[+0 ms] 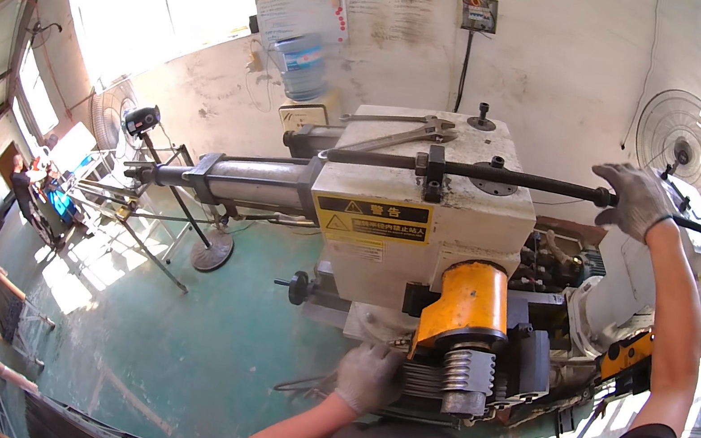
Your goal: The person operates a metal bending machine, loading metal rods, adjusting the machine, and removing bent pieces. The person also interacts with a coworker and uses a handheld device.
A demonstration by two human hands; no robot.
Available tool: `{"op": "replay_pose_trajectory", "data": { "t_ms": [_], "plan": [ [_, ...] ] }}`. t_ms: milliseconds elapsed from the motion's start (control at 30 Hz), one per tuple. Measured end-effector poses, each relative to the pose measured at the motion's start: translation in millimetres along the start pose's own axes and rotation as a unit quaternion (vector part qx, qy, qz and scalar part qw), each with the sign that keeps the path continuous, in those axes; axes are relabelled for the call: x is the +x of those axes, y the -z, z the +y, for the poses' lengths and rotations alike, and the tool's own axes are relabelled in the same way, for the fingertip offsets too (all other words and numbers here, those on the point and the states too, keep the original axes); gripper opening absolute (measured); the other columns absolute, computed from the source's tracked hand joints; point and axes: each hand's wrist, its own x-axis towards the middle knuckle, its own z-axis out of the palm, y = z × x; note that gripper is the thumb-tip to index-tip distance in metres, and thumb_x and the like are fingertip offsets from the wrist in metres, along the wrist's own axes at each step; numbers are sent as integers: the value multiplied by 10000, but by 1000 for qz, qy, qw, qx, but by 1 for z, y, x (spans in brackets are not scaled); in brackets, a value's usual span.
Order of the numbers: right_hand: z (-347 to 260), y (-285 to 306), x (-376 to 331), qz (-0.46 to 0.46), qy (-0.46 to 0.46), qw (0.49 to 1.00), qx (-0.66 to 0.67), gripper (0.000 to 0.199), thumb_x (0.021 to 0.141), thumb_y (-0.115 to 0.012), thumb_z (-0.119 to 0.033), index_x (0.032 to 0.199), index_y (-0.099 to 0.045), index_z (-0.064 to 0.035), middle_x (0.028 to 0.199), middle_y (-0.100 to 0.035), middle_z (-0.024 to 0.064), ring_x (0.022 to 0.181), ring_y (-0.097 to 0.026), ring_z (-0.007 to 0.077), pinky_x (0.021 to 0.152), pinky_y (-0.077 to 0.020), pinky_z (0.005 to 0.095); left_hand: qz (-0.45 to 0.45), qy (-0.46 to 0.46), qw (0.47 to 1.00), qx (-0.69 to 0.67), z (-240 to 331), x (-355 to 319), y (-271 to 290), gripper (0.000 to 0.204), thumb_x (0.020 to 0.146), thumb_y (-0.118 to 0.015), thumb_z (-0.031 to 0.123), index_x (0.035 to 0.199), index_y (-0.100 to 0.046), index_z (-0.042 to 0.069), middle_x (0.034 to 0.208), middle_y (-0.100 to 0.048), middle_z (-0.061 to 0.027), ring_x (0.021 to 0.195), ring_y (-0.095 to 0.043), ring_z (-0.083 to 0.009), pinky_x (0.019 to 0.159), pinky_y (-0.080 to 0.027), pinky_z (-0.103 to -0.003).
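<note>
My left hand (pixel 368 378), in a pale work glove, is curled low at the front of a white machine (pixel 417 256), beside a ribbed metal die (pixel 469 373) under an orange cover (pixel 466 304). Its fingertips are hidden. A thin bent metal rod or wire (pixel 303 385) sticks out to its left; whether it is held cannot be told. My right hand (pixel 638 203), gloved too, reaches far right with fingers spread around the end fitting of a long black rod (pixel 546 185). That rod runs across the machine's top, and no tight grip on it shows.
Wrenches (pixel 400 131) and bolts lie or stand on the machine's top. A cylinder (pixel 256 184) juts out left. Beyond are a pedestal fan (pixel 681 142), a round stand base (pixel 211 251) and a blue water bottle (pixel 302 67). Another person (pixel 32 194) is far left. Racks (pixel 7 331) stand lower left.
</note>
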Motion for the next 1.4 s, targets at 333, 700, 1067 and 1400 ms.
{"op": "replay_pose_trajectory", "data": {
  "t_ms": [333, 700, 1067, 1400],
  "plan": [
    [47, -36, 43, 157, 60, 986, 13, 764, 936, -924, -275, 1625, -614, -166, 1529, -707, 95, 1451, -626, 329, 1292, -474, 470, -16, 10, 1000, 7, 18, 27, -14, 258, 796, -828, 219, 1052, -801, 202, 1013, -755, -77, 895, -734, -372, 728, -601, -531],
    [93, -44, 56, 187, -42, 980, 51, 850, 929, -917, -376, 1674, -557, -181, 1617, -646, 99, 1500, -589, 326, 1309, -458, 481, -31, 18, 998, 51, 38, 40, -34, 334, 834, -774, 212, 1159, -822, 267, 1032, -779, -45, 929, -739, -344, 775, -618, -489],
    [74, -38, 54, 210, -83, 974, 23, 763, 1034, -800, -487, 1671, -534, -162, 1543, -687, 140, 1381, -684, 342, 1183, -550, 475, 15, -10, 1000, 20, 39, 44, -34, 195, 810, -803, 202, 1003, -786, 175, 940, -749, -93, 829, -695, -370, 674, -561, -520],
    [37, -45, 51, 82, 33, 996, 20, 876, 961, -876, -461, 1691, -506, -149, 1595, -655, 125, 1372, -700, 294, 1212, -558, 431, 10, 8, 1000, 28, 39, 48, -32, 132, 836, -807, 217, 958, -775, 176, 920, -744, -95, 813, -693, -381, 661, -557, -530]
  ]
}}
